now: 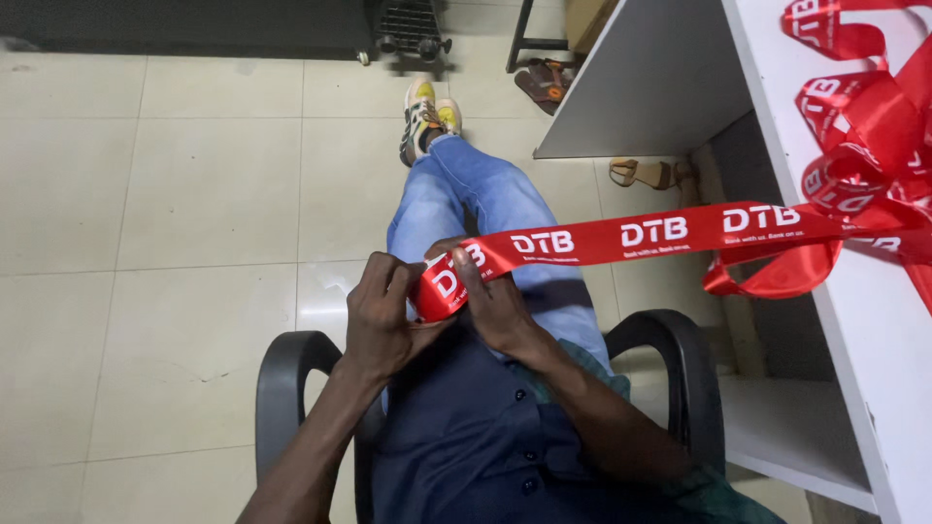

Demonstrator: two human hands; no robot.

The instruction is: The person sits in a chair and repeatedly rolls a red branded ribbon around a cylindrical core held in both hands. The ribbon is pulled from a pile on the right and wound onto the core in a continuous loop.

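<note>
Two bare hands meet over the lap of a seated person, both closed on one end of a red satin ribbon (621, 236) printed with white lettering. The left hand (381, 315) curls its fingers (390, 281) tight around the ribbon's rolled end, while the right hand (497, 309) pinches the same roll from the other side, its fingers (469, 274) pressed on the red band. From that roll the ribbon runs taut and nearly level to the right, up onto the white worktop (879, 330), where the rest lies in a loose heap of loops (859, 126); one loop sags over the worktop's edge. The person sits in a black armchair (680, 364), wearing blue jeans (485, 199) and a dark blue buttoned shirt (466, 437), legs stretched out over a pale tiled floor (175, 223). A yellow and white sneaker (424, 116) shows at the far end of the legs. Sandals (646, 173) lie on the floor near the worktop's side panel.
</note>
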